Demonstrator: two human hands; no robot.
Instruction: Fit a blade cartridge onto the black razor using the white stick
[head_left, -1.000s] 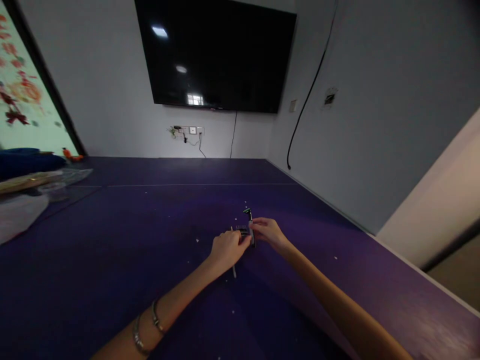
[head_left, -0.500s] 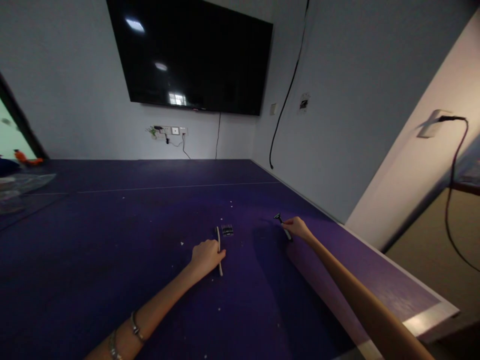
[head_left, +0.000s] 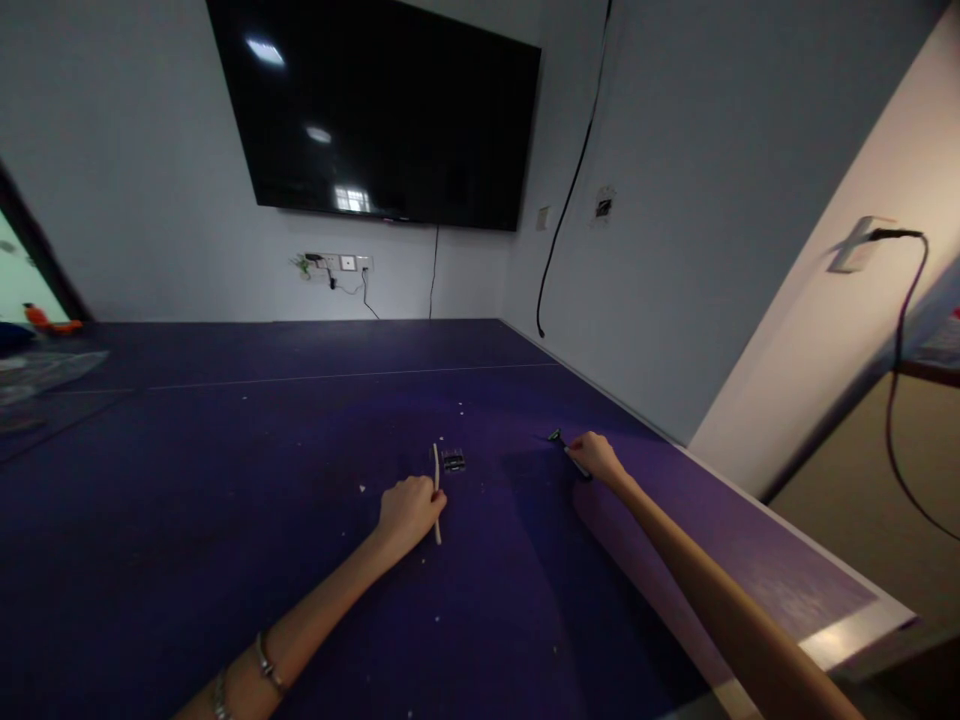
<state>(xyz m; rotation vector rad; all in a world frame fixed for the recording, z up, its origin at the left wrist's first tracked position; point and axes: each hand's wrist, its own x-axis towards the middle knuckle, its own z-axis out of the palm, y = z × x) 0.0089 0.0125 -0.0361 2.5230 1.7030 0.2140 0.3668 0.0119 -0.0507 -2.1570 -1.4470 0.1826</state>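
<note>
Head view: the left hand (head_left: 409, 508) grips a pale stick (head_left: 436, 467); well apart, the right hand (head_left: 598, 457) pinches a razor (head_left: 577, 466) at a purple surface (head_left: 495, 600).
The stick runs roughly twelve to six o'clock; the razor slants, head toward eleven, handle toward five. A small dark item (head_left: 454, 461), too small to make out, lies just beside the stick's upper part: one to two o'clock from the left hand, the nearer, and nine from the right.
</note>
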